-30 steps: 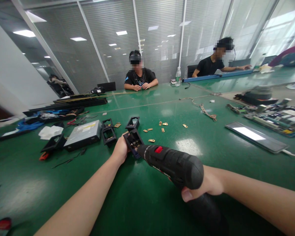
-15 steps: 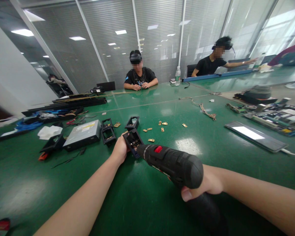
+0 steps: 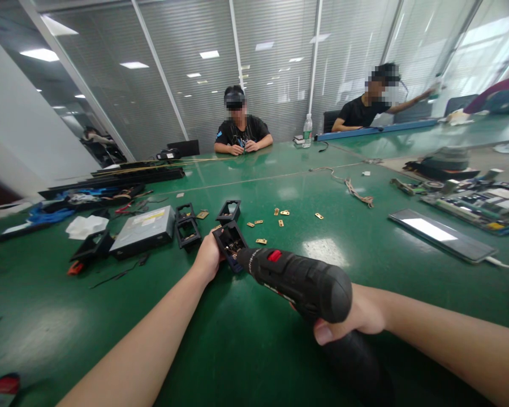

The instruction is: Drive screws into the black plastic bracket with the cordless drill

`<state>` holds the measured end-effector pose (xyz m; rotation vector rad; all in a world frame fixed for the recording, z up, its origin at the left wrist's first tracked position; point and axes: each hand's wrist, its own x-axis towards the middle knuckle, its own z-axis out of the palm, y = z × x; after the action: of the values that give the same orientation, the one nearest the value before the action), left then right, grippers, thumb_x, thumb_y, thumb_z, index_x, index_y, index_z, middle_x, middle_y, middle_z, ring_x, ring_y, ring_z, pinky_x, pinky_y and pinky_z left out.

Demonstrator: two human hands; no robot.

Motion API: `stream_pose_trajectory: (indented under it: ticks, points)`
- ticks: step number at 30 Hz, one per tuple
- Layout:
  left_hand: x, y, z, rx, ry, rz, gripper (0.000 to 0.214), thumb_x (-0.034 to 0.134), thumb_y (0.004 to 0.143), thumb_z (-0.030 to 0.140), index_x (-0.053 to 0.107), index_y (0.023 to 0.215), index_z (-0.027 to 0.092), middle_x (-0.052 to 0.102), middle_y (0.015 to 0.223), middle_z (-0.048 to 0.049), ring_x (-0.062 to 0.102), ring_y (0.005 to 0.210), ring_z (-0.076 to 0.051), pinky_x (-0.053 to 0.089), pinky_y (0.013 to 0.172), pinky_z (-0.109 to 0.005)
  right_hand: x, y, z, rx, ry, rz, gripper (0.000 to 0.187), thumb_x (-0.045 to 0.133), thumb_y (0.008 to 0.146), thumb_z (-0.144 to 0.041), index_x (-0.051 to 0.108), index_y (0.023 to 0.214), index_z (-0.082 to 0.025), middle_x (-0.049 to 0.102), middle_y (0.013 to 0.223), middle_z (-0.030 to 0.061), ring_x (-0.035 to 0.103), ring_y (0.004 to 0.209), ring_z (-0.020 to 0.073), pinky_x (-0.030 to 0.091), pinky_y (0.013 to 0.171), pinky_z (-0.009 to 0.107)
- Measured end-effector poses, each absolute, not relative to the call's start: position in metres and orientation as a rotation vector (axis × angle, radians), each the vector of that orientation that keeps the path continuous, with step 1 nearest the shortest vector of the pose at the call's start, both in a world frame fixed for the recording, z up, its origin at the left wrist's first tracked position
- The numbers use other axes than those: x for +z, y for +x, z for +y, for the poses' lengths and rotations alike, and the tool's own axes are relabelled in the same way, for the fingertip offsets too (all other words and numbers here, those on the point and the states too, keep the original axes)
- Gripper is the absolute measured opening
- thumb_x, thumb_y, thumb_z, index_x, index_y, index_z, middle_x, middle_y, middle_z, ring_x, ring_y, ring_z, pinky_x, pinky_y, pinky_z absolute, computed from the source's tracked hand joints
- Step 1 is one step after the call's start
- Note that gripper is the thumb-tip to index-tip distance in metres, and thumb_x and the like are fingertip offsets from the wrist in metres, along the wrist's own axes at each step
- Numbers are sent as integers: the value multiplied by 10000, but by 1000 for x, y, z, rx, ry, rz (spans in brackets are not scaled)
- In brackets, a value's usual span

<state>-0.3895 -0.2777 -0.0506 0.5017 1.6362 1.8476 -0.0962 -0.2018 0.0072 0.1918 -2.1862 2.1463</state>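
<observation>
While the left hand [image 3: 207,257] grasps 1 black housing [image 3: 225,236] by its left side, the right hand [image 3: 356,314] is wrapped round the handle of 1 drill [image 3: 299,277], black, red switch on top. Housing: tilted, open side toward the drill, near the middle of the green table [image 3: 246,322]; whether it touches the tabletop cannot be told. Drill: nose at the housing's opening; bit tip too small to make out. Just beyond: 1 spare housing [image 3: 228,218]. Left of it: 2 more housings [image 3: 189,241], 1 behind the other, beside 1 drive [image 3: 146,229]. Right, scattered: 7 brass plates [image 3: 261,241]. Farther left: 1 white tissue [image 3: 86,227]. Farther right: 1 phone [image 3: 445,236], cable attached; circuit boards [image 3: 492,206]. Across the table: 1 seated person [image 3: 242,133], hands close together; 1 bottle [image 3: 307,133].
</observation>
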Motion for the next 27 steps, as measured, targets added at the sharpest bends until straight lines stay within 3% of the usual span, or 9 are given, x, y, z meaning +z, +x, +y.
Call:
stream_pose_trajectory:
  ticks: [9, 20, 27]
  points:
    - [-51, -390, -278, 1846, 516, 1629, 253, 610, 776, 447, 645, 830, 202, 665, 687, 12, 624, 594, -169, 470, 582, -268, 2, -99, -199, 2154, 263, -2199, 949, 848, 714, -232, 407, 1554, -202, 601, 1412, 114, 555, 1285, 329, 405, 1119, 481]
    - [-52, -390, -277, 1854, 521, 1597, 241, 611, 767, 426, 645, 833, 197, 674, 695, 13, 623, 590, -160, 475, 573, -256, 5, -100, -201, 2082, 289, -2165, 962, 845, 734, -237, 376, 1575, -216, 468, 1562, 121, 406, 1449, 341, 234, 1222, 509]
    - [-52, -391, -278, 1847, 521, 1592, 214, 636, 760, 410, 628, 832, 209, 663, 679, 26, 622, 575, -162, 477, 563, -261, 6, -100, -199, 2113, 277, -2193, 965, 838, 724, -231, 375, 1571, -198, 494, 1537, 127, 435, 1422, 344, 259, 1212, 519]
